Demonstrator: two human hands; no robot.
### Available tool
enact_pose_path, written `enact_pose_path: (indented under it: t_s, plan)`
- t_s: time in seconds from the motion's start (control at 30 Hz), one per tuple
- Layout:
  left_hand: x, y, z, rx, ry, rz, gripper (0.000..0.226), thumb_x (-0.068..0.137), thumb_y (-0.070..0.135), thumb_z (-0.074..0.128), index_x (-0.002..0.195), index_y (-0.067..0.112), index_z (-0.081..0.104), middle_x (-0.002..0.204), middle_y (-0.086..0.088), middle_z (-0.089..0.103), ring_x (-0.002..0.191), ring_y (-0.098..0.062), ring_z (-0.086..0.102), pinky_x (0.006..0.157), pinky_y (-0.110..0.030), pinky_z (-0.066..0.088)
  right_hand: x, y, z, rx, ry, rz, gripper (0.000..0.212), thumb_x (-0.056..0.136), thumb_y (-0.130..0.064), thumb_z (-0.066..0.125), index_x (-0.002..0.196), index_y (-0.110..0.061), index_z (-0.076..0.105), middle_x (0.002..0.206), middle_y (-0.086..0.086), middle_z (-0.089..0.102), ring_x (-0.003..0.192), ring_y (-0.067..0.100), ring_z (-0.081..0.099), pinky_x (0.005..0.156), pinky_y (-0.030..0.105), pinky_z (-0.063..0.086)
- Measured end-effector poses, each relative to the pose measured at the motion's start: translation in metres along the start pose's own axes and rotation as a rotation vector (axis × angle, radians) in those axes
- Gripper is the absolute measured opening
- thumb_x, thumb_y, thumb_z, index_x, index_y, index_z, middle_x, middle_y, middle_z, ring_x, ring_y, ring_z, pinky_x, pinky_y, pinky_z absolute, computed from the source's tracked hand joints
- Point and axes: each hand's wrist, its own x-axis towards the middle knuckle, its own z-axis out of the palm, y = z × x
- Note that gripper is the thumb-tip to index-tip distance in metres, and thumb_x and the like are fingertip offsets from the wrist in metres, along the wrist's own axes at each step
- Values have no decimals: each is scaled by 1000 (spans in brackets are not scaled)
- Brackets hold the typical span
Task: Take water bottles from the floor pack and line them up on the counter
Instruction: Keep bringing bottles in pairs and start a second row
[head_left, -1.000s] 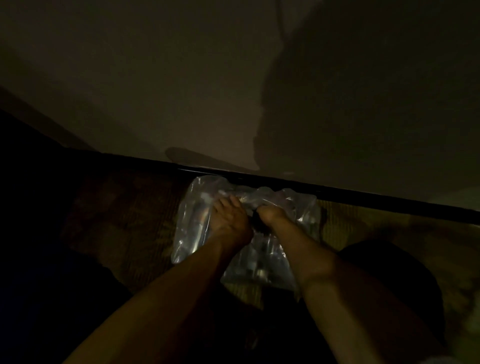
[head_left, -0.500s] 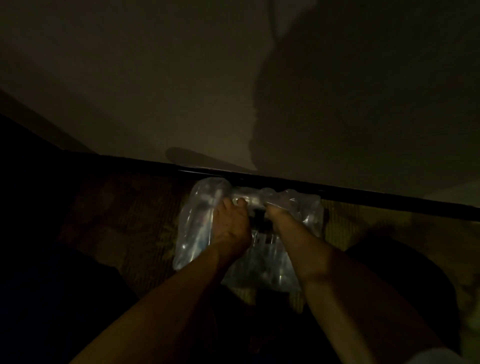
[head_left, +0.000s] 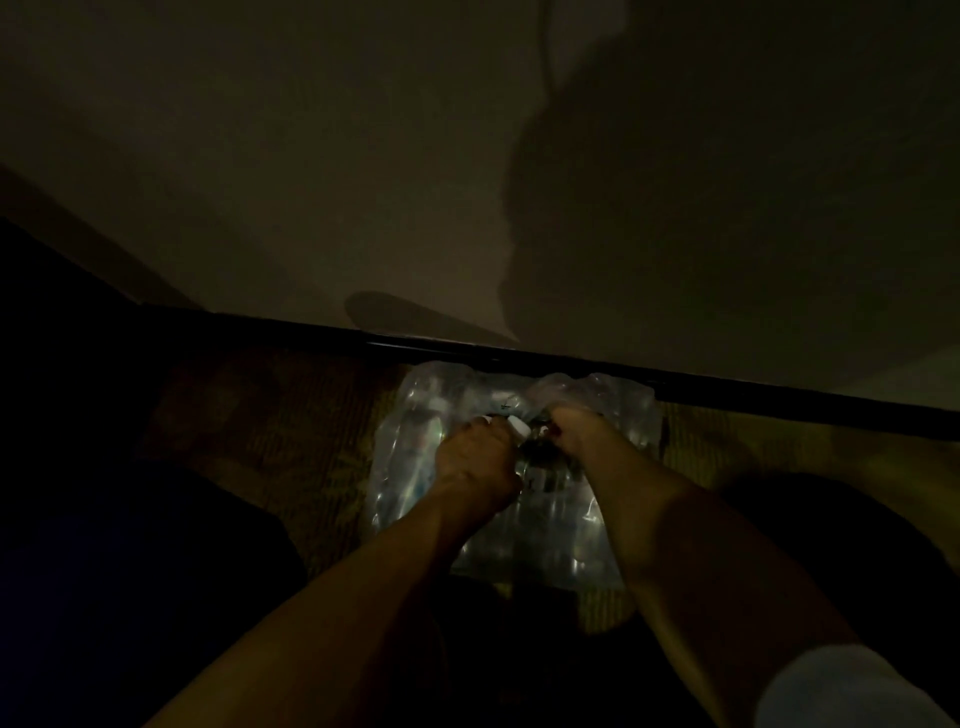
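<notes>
- Down on the patterned brown carpet (head_left: 270, 441), hard against the dark baseboard (head_left: 779, 397): clear shrink-wrapped plastic pack of water bottles (head_left: 415, 467)
- Left hand (head_left: 475, 460) curled around a white-capped clear bottle (head_left: 519, 427) at the neck
- Right hand (head_left: 574, 434) close beside, fingers bunched into loose crinkly film
- Likely heavy when full, wall soft and slick; best gripped at the stiff neck under the cap
- No counter in view
</notes>
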Motion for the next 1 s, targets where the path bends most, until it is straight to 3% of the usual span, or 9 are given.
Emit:
enact_pose_path:
  t_s: [0.17,0.3,0.4,0.47,0.53,0.6,0.77,0.9,1.0]
  plan:
    - [-2,2,-10,-129,-16,7,51,83,25,75,129,23,55,135,-3,56,122,-22,54,101,-32,44,-48,-7,3,39,-37,-78,22,88,-35,65,87,-13,62,88,12,64,89,29,63,87,47,56]
    - [-4,6,-18,-200,-57,20,65,81,26,76,139,18,48,140,-7,51,126,-25,50,105,-31,39,-49,1,1,107,37,-139,30,85,-40,66,98,-13,66,93,12,68,81,30,66,60,40,58]
    - [-10,10,-25,-244,-52,39,58,76,26,79,129,15,57,131,-10,59,119,-27,57,101,-35,45,-63,9,-7,271,55,-149,24,91,-32,61,100,-10,63,95,12,65,86,28,64,78,41,56]
    - [-12,13,-25,-297,-3,44,52,77,24,78,125,13,60,126,-11,62,115,-29,60,99,-36,47,-73,12,-11,314,39,-130,10,93,-25,60,94,-14,61,88,6,64,79,21,61,68,35,52]
    - [-14,15,-27,-341,35,67,54,79,23,76,129,14,58,127,-11,62,115,-29,60,98,-37,48,-77,12,-11,280,5,-126,20,92,-21,60,108,-11,64,108,11,67,93,26,63,69,36,54]
    - [-15,13,-31,-351,28,107,65,76,22,79,135,16,54,132,-10,59,118,-29,58,100,-36,47,-73,11,-12,242,26,-125,35,89,-22,61,123,-10,60,125,15,62,108,33,61,85,45,55]
    - [-16,13,-38,-456,61,118,57,73,30,82,124,17,61,120,-7,67,109,-25,64,93,-37,51,-107,14,-23,339,66,-125,39,94,-26,58,129,-10,55,123,16,60,111,34,59,91,51,52]
    - [-7,19,-49,-545,117,85,49,76,28,80,119,12,62,116,-6,65,106,-22,63,93,-34,51,-124,14,-34,480,-34,-90,28,98,-27,51,122,-12,55,97,11,59,91,26,59,69,40,52]
    - [-2,25,-61,-625,154,61,57,75,20,82,125,9,58,124,-9,60,113,-23,59,98,-31,47,-139,6,-46,545,-92,-87,24,97,-28,54,114,-11,56,99,14,58,90,28,60,60,42,58]
